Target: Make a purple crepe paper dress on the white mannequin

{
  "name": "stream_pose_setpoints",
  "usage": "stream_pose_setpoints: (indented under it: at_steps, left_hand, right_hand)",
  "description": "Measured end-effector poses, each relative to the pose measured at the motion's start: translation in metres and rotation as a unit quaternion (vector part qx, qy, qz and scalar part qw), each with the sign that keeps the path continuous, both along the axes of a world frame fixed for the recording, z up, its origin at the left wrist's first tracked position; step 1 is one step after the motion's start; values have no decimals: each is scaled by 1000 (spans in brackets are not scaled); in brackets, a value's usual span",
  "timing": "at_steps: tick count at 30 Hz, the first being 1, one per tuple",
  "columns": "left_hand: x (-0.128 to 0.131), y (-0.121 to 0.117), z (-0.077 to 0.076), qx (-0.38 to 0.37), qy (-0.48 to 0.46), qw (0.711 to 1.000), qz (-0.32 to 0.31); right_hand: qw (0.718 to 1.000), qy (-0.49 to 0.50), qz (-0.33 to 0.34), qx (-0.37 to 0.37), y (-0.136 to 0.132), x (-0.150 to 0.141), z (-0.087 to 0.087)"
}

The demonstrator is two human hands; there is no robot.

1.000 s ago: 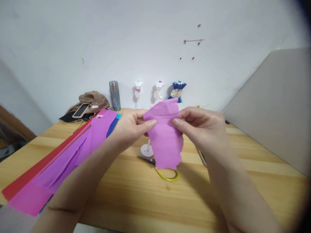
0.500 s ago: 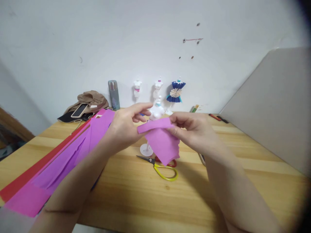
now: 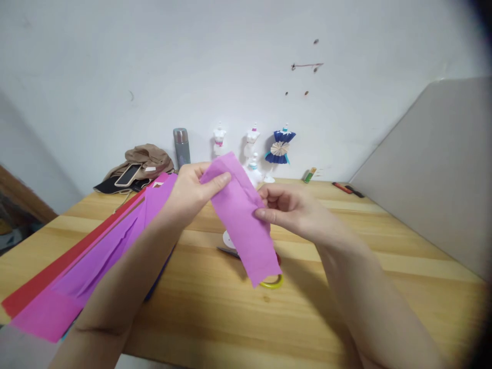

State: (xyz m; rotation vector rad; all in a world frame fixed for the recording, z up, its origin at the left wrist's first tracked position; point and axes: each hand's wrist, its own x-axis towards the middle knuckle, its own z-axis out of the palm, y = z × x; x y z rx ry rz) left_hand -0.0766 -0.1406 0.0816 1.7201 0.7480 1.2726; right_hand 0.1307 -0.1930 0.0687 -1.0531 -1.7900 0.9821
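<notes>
Both hands hold a folded strip of purple crepe paper (image 3: 242,220) above the wooden table (image 3: 346,287). My left hand (image 3: 194,192) pinches its upper end between thumb and fingers. My right hand (image 3: 286,207) pinches the strip's right edge near its middle. The strip slants down to the right, and its lower end hangs over yellow-handled scissors (image 3: 269,281) that lie on the table. A white mini mannequin (image 3: 253,171) on a round base stands just behind the paper, mostly hidden.
Long sheets of purple, pink, red and blue paper (image 3: 88,261) lie on the left. At the back stand a grey flask (image 3: 182,146), small mannequins (image 3: 219,141), one in a blue paper dress (image 3: 280,146), and a brown bag with a phone (image 3: 128,174). A grey board (image 3: 434,169) leans at right.
The paper, folded flat and held low half a second ago, is now raised and stretched into a longer slanting strip. My left hand took hold of its top end again.
</notes>
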Motion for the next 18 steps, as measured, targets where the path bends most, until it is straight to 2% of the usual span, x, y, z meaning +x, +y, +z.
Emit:
stream_pose_setpoints:
  at_steps: [3,5,9,14,18]
  left_hand:
    - [-5,6,0,-36,-56,998,-21]
    - [-9,10,0,-62,-61,996,-36]
    - [-14,18,0,-88,-33,993,-70]
    - [-15,22,0,-98,-7,991,-91]
    - [-14,21,-2,-107,25,988,-113]
  right_hand:
    - [1000,-14,-5,5,-1,1,1]
    - [1000,-10,-22,13,-4,3,2]
    - [998,5,-58,24,-7,7,5]
    - [998,10,-62,-24,-5,16,8]
    - [998,5,-60,-13,-4,21,7]
